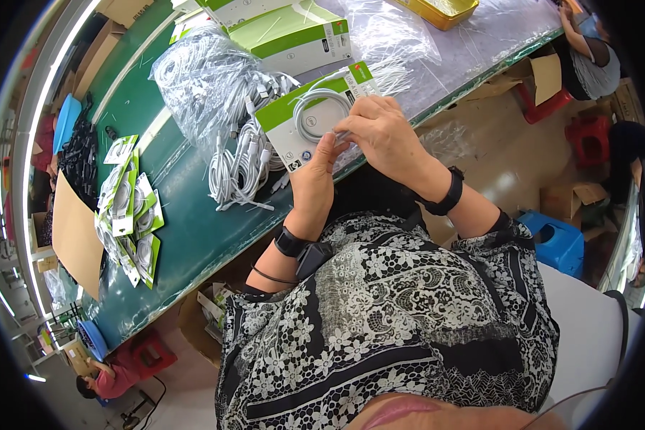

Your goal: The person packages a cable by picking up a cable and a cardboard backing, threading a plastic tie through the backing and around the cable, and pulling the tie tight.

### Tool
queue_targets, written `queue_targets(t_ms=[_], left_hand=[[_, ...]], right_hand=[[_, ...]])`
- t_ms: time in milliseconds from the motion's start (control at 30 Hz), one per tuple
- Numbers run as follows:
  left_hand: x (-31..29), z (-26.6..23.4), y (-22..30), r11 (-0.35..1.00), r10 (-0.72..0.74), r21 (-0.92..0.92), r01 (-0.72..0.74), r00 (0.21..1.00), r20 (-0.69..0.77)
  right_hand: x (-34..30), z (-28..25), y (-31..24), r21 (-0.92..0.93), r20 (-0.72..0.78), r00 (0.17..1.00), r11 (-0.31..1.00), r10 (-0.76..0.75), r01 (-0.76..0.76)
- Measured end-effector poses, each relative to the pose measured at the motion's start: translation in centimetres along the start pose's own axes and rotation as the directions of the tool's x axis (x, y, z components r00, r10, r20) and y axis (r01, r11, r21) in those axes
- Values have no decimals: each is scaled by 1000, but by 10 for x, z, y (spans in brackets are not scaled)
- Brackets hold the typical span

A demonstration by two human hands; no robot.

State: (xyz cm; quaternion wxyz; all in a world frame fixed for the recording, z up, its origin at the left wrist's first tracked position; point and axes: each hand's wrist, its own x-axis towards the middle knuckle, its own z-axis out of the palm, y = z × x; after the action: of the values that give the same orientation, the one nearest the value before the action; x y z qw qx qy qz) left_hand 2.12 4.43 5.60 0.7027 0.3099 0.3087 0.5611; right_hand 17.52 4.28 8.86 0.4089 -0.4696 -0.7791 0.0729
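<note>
"Condition of items?"
"A whitish cable (299,116) is lying coiled against a green-and-white card (280,130)."
"Position?"
"The card is showing at twelve o'clock, tilting, its long edge pointing toward two o'clock, its printed face looking up."

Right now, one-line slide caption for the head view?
Left hand and right hand hold a coiled white cable against a green-and-white backing card at a green worktable.

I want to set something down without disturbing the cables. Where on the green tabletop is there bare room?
Bare green tabletop lies between the carded cables and the loose cable bundles. It is crowded beside and beyond the held card: bagged cables, a box, thin white strands.
</note>
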Motion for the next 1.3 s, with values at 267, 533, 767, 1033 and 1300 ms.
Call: queue_targets(t_ms=[267, 533, 767, 1033, 1300], left_hand=[[6, -5, 3, 1000, 6, 4, -5, 995, -104], [5, 1, 17, 999, -8, 46, 12, 995, -95], [-5, 11, 22, 997, -46, 56, 52, 995, -93], [-12, 29, 37, 994, -109, 14, 110, 990, -92], [-7, 23, 32, 992, -79, 96, 79, 997, 1]], right_hand=[[-3, 6, -4, -81, -191, 982, 997, -13, -3], [-56, 22, 17, 580, 145, 838, 641, 526, -502], [-37, 60, 33, 745, 456, 820, 357, 345, -564], [-29, 69, 31, 433, -181, 974, 900, 138, -47], [-35, 60, 50, 164, -139, 988, 986, 62, -38]])
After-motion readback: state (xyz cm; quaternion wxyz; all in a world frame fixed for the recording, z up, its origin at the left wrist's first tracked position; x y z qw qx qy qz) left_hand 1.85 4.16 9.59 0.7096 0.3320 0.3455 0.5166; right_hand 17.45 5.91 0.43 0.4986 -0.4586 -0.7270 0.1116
